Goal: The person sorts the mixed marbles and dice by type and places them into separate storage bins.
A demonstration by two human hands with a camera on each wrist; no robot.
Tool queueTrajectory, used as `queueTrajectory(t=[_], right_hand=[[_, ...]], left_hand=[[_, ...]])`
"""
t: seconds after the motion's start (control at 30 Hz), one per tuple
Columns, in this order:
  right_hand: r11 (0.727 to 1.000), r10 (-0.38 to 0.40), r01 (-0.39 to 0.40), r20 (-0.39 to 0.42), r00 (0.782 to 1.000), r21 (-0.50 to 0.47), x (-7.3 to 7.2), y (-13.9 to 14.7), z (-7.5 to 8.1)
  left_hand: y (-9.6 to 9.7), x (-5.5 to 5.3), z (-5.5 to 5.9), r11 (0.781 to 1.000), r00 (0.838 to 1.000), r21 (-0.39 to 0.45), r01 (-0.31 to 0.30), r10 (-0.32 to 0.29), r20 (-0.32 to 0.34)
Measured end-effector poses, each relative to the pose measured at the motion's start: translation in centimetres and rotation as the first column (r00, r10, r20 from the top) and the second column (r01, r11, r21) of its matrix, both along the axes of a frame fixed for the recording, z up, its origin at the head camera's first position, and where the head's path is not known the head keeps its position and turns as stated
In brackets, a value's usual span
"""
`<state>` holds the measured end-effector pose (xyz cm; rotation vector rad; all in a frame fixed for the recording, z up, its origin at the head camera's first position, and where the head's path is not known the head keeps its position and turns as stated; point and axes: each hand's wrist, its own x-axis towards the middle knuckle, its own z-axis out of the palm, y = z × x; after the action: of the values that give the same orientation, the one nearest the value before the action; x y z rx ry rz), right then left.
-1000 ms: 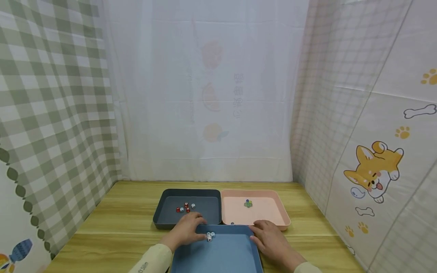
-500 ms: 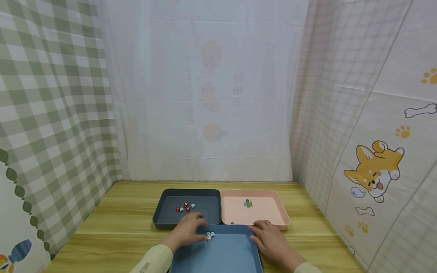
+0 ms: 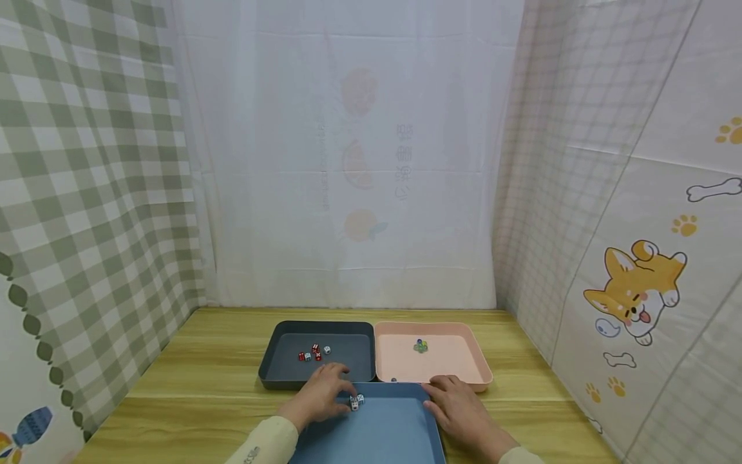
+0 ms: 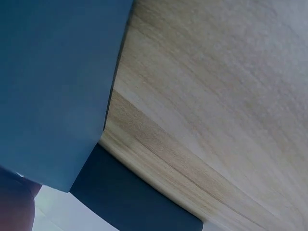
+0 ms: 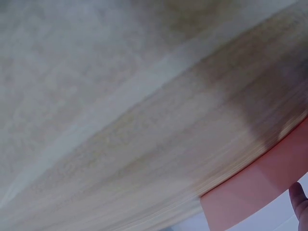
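Observation:
In the head view a blue tray [image 3: 382,435] lies nearest the body, with a small cluster of white dice [image 3: 355,405] at its far left corner. My left hand [image 3: 317,394] reaches over that corner; its thumb and index finger are bent on either side of the dice, with a gap between the tips. Whether they touch the dice is hard to tell. At the tray's far right corner rests my right hand [image 3: 460,412], fingers extended toward the pink tray [image 3: 469,380]. The right wrist view catches one fingertip [image 5: 298,198] by the pink wall.
Behind the blue tray, a dark grey tray [image 3: 348,370] holds several red and white dice [image 3: 315,351]. Beside it, the pink tray contains a clump of green and blue marbles [image 3: 420,346] and a lone dark marble [image 3: 394,379]. All stand on a wooden table [image 3: 191,386].
My left hand has shifted slightly right, and its index finger has come down toward the white dice. The right hand stays where it was.

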<state>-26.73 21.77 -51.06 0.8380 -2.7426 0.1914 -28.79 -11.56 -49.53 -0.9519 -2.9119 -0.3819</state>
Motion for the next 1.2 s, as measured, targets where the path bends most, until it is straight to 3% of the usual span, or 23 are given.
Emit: queueTrajectory(t=[0.2,0.7,1.2], right_hand=[[1.000,-0.009,0.009,0.010,1.000,0.002,-0.01,0.04,-0.01],[1.000,0.001,-0.001,-0.005,1.000,-0.006,0.02,-0.09,0.20],[1.000,-0.008,0.008,0.014,1.000,-0.013,0.10,-0.18,0.26]], left_hand=[[0.03,-0.01,-0.12,0.999,1.000,-0.037,0.025,-0.026,-0.012],[0.06,0.16,-0.69,0.999,0.999,-0.041,0.036,-0.036,-0.021],[-0.07,0.19,-0.73,0.999,1.000,0.041,0.029,-0.030,0.010]])
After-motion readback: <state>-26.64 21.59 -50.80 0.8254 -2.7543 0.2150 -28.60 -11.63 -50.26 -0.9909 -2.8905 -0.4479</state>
